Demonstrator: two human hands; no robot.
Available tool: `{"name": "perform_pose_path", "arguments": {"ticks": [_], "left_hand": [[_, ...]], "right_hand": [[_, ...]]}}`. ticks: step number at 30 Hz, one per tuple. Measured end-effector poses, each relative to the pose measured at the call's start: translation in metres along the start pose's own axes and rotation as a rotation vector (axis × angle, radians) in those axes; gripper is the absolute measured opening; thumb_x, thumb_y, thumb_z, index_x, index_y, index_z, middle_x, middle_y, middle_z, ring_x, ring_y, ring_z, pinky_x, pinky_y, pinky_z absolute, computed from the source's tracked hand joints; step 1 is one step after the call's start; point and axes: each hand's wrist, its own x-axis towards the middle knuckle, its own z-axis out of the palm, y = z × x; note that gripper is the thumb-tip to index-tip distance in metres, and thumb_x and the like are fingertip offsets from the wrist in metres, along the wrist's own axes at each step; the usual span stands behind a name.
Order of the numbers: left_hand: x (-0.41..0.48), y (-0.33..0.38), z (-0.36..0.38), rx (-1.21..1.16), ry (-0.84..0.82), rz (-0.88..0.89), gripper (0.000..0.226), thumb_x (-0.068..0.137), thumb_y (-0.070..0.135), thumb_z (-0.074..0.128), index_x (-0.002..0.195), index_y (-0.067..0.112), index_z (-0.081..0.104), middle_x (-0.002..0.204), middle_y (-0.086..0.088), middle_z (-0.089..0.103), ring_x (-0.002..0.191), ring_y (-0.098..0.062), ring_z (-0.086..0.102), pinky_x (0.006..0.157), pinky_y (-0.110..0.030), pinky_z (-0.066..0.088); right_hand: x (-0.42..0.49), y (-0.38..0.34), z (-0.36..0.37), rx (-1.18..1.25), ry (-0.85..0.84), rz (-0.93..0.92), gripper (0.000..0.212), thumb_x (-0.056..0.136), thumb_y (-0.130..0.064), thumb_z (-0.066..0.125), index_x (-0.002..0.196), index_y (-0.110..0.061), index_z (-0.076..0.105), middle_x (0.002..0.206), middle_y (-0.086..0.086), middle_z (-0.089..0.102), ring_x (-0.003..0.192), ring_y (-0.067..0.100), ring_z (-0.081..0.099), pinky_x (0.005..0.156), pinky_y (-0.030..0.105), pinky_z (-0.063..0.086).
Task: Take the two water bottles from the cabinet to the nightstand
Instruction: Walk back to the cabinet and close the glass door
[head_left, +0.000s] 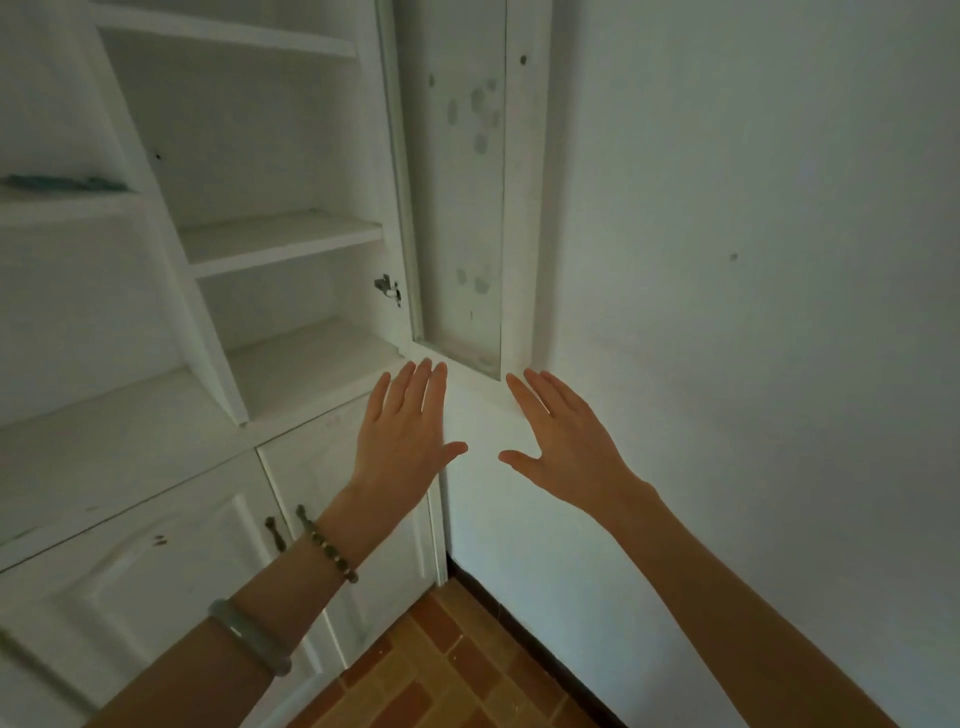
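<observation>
- Both hands are held up empty, palms forward: the left hand (402, 441) and the right hand (563, 447) have their fingers spread flat, and nothing is gripped by either.
- The 2 water bottles cannot be seen anywhere; the shelves (280, 241) in the open upper part of the cabinet (156, 415) appear bare, and the nightstand is out of view.
- A wrong search is judged the main risk: the bottles may lie behind the closed lower doors (156, 582), and time could be lost on the bare shelves.
- The upper door (457, 208), swung open against the wall (727, 260), stands just beyond the fingertips; it could be knocked if the arms are raised carelessly, and its hinge (387, 288) juts into the shelf opening.
- The 2 dark handles (288, 527) of the lower doors sit close beside the left wrist; the beaded bracelet (332, 551) or the pale bangle (249, 636) could be caught on them.
- A blurred teal object (62, 183) lies on a left shelf; what it is cannot be told.
- The room is dim, so clear bottles could be overlooked.
- The tiled floor (447, 670) in the corner appears free of obstacles.
</observation>
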Motion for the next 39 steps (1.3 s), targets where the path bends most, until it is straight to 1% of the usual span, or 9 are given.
{"name": "perform_pose_path", "arguments": {"ticks": [4,7,12,17,22,26,30,35,39], "left_hand": [[0.051,0.000,0.008,0.029,0.046,-0.039,0.092,0.073,0.053,0.065,0.139,0.001,0.028,0.144,-0.019,0.035,0.134,-0.034,0.031,0.111,-0.046,0.015],[0.088,0.000,0.016,0.041,0.088,-0.058,0.093,0.065,0.052,0.073,0.133,-0.001,0.039,0.136,-0.021,0.046,0.126,-0.037,0.042,0.106,-0.050,0.025],[0.153,-0.006,0.011,0.065,0.183,-0.121,0.091,0.067,0.048,0.073,0.134,-0.003,0.036,0.137,-0.023,0.044,0.128,-0.039,0.039,0.107,-0.050,0.022],[0.201,-0.020,-0.006,0.096,0.293,-0.200,0.090,0.071,0.048,0.069,0.136,-0.002,0.033,0.140,-0.023,0.040,0.131,-0.038,0.034,0.109,-0.051,0.022],[0.224,-0.031,-0.016,0.149,0.333,-0.195,0.087,0.067,0.044,0.075,0.131,-0.004,0.040,0.133,-0.025,0.048,0.122,-0.041,0.045,0.103,-0.054,0.031],[0.223,-0.040,-0.010,0.184,0.296,-0.214,0.086,0.071,0.048,0.069,0.132,-0.002,0.038,0.135,-0.023,0.046,0.124,-0.039,0.044,0.105,-0.052,0.029],[0.217,-0.051,-0.004,0.205,0.269,-0.252,0.083,0.075,0.050,0.065,0.133,-0.002,0.036,0.135,-0.023,0.046,0.125,-0.039,0.043,0.106,-0.052,0.025],[0.205,-0.063,0.000,0.222,0.263,-0.282,0.080,0.079,0.049,0.060,0.135,-0.001,0.034,0.138,-0.023,0.042,0.127,-0.038,0.040,0.107,-0.051,0.023],[0.185,-0.072,0.009,0.260,0.217,-0.304,0.079,0.085,0.059,0.041,0.138,0.001,0.031,0.142,-0.021,0.038,0.131,-0.034,0.035,0.108,-0.051,0.025]], "right_hand": [[0.047,0.036,-0.003,-0.014,0.044,-0.060,0.081,0.083,-0.045,0.061,0.145,-0.011,0.020,0.152,0.014,0.024,0.141,0.030,0.019,0.113,0.037,0.016],[0.082,0.062,-0.012,-0.025,0.080,-0.094,0.082,0.083,-0.044,0.062,0.146,-0.012,0.018,0.153,0.014,0.022,0.141,0.029,0.018,0.113,0.037,0.015],[0.143,0.103,-0.040,-0.007,0.155,-0.138,0.082,0.085,-0.043,0.060,0.146,-0.014,0.014,0.155,0.013,0.016,0.142,0.026,0.013,0.114,0.035,0.013],[0.202,0.129,-0.079,0.007,0.293,-0.186,0.080,0.085,-0.039,0.060,0.146,-0.012,0.016,0.154,0.015,0.017,0.141,0.028,0.016,0.114,0.039,0.018],[0.247,0.137,-0.097,0.062,0.377,-0.174,0.082,0.088,-0.035,0.058,0.146,-0.008,0.008,0.154,0.018,0.013,0.141,0.029,0.014,0.113,0.035,0.016],[0.273,0.137,-0.093,0.124,0.330,-0.145,0.089,0.087,-0.034,0.058,0.145,-0.002,-0.001,0.154,0.021,0.009,0.142,0.031,0.012,0.114,0.037,0.016],[0.284,0.132,-0.088,0.213,0.279,-0.130,0.092,0.088,-0.035,0.057,0.144,-0.002,-0.007,0.155,0.019,0.001,0.143,0.028,0.006,0.114,0.035,0.012],[0.287,0.127,-0.083,0.312,0.278,-0.148,0.094,0.087,-0.035,0.058,0.145,-0.006,-0.010,0.155,0.016,0.000,0.142,0.027,0.010,0.111,0.033,0.019],[0.285,0.116,-0.074,0.282,0.320,-0.221,0.092,0.089,-0.034,0.056,0.144,-0.005,-0.010,0.156,0.017,-0.005,0.143,0.026,0.007,0.105,0.021,0.014]]}}
